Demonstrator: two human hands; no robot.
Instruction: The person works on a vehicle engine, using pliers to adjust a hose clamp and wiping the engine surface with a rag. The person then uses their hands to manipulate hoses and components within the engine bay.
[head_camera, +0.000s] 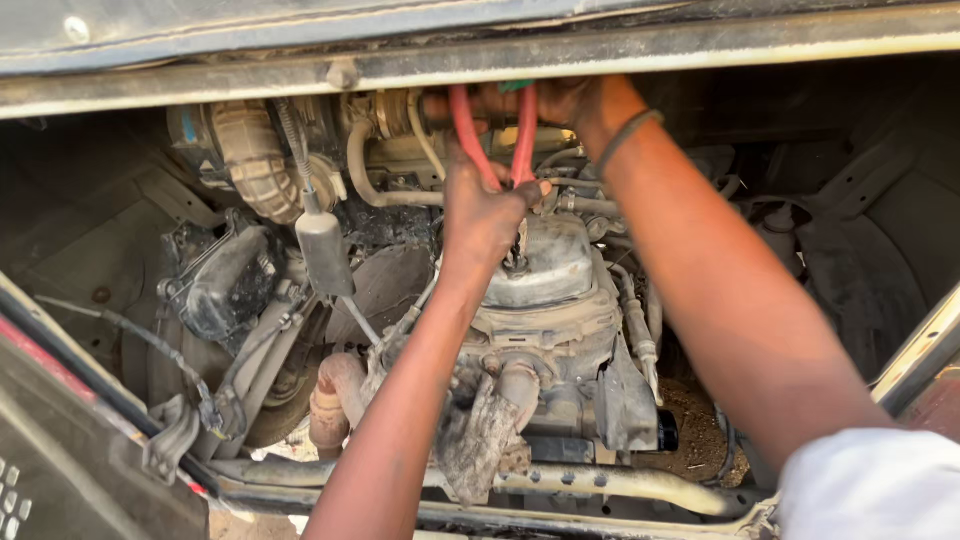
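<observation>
Left hand (482, 212): my fingers clamped round the red-handled pliers (495, 135), above the engine (545, 300).
Right hand (585, 100): curled on something under the bay's upper edge; grip partly hidden.

red plier handles (495, 135); grey engine cover (545, 262); white sleeve (870, 485).

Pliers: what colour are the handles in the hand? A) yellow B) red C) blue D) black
B: the left hand squeezes the pliers by two red handles that run up toward the top of the engine bay, where the right hand reaches in beside them.
</observation>
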